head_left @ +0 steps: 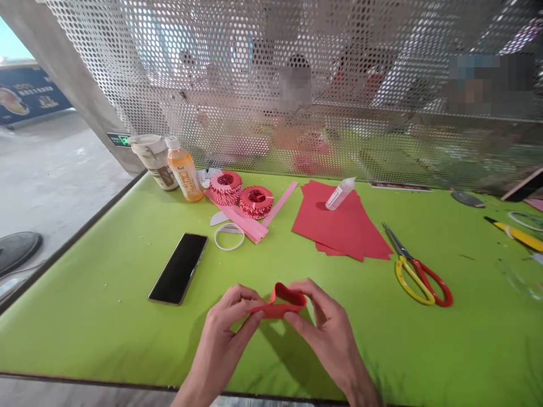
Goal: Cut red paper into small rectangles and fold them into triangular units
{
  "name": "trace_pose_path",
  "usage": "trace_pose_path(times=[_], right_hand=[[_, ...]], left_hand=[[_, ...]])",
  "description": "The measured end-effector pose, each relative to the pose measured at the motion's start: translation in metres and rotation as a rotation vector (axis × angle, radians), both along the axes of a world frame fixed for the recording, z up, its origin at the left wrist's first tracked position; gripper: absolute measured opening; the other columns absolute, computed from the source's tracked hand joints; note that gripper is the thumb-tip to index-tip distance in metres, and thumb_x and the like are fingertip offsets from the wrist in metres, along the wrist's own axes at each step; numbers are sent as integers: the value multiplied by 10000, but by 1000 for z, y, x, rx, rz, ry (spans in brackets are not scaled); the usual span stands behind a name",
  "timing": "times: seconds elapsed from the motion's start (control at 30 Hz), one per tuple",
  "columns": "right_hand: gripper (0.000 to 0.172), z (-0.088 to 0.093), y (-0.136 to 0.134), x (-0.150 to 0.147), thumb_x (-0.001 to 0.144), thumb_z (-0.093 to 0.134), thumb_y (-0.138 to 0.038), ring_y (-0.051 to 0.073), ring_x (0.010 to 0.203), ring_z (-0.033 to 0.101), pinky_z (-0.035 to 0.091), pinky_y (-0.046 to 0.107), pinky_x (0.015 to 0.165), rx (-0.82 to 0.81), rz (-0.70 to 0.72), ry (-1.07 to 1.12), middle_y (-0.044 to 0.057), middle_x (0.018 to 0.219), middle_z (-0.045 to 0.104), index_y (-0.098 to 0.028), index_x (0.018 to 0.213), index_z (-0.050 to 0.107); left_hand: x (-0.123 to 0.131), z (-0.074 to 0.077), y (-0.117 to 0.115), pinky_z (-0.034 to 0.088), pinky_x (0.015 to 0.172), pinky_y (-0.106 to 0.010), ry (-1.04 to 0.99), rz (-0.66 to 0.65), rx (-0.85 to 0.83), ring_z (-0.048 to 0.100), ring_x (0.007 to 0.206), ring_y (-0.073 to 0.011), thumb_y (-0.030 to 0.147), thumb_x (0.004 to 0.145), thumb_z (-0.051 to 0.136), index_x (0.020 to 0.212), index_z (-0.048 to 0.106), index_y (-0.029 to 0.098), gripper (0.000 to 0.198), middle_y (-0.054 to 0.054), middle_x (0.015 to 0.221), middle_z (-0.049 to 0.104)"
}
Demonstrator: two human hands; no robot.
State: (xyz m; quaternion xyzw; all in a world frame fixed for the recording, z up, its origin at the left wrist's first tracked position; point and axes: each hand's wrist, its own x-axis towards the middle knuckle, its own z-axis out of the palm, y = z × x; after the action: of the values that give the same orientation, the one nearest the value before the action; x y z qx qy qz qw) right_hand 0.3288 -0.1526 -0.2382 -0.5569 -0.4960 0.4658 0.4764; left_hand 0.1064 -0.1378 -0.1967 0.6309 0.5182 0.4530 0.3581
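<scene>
Pinching a curled red strip [278, 311] above the near part of the green table [110, 333], the left hand [229, 322] holds its left end and the right hand [328, 328] its looped side, thumbs against fingers, and it should prove light, springy and easily creased, best held gently along its edges.
</scene>
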Motion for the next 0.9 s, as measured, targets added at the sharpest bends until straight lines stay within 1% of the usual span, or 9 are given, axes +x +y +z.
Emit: trace_pose_path(times=[0.03,0.07,0.17,0.3,0.4,0.53,0.77,0.83,0.9], right_hand=[[270,2,3,1,928,1087,-546,400,1106,858,738,475,954,-18,44,-38,71,1120,939,-345,1074,982],[229,3,6,2,960,1052,-542,389,1053,856,731,462,922,-24,55,-83,64,1059,929,-337,1027,975],[186,0,10,0,966,1032,-510,369,992,833,709,453,893,2,34,-154,58,1032,898,-339,999,967],[306,-11,7,-4,994,1033,-587,334,881,765,657,423,776,68,39,-161,55,963,802,-322,888,921],[384,-16,5,-6,1008,1036,-630,304,820,715,615,393,710,86,45,-160,40,918,764,-312,855,884],[438,-20,6,-7,1008,1044,-622,250,726,622,550,356,642,99,45,-176,7,857,704,-296,807,829],[439,-18,7,-10,1014,1025,-576,228,711,568,493,337,629,74,55,-163,-16,834,645,-287,791,781],[451,-16,8,-9,988,1035,-573,219,702,557,477,334,632,55,62,-152,-25,818,636,-283,774,764],[466,-14,8,-6,957,1054,-590,218,709,560,482,331,642,16,69,-121,-27,810,645,-278,762,767]], left_hand=[[0,-1,2,525,600,-281,37,4,14,687,729,-263,345,870,673,850,824,301,159,-56,854,755],[-1,-4,3,533,614,-286,72,11,19,690,744,-268,355,869,672,864,828,308,163,-59,866,758],[-1,-15,5,519,575,-280,154,50,-2,676,703,-254,386,865,658,880,831,324,185,-50,851,731],[-1,-22,3,425,441,-249,161,98,-84,575,512,-192,431,834,663,907,830,309,220,-9,716,643],[1,-21,3,424,453,-250,129,75,-105,589,517,-197,438,836,655,888,828,292,232,-11,689,655],[3,-20,4,427,461,-244,131,14,-90,603,513,-196,419,855,653,860,814,294,204,-8,676,679],[2,-26,2,455,516,-244,155,-22,-102,651,563,-203,440,888,625,841,789,294,224,-5,699,699],[1,-24,3,440,509,-250,170,-36,-122,624,541,-199,452,889,614,818,784,285,249,-2,676,675],[-1,-20,4,399,476,-253,157,-34,-148,557,497,-185,459,882,608,699,737,254,304,10,612,608]])
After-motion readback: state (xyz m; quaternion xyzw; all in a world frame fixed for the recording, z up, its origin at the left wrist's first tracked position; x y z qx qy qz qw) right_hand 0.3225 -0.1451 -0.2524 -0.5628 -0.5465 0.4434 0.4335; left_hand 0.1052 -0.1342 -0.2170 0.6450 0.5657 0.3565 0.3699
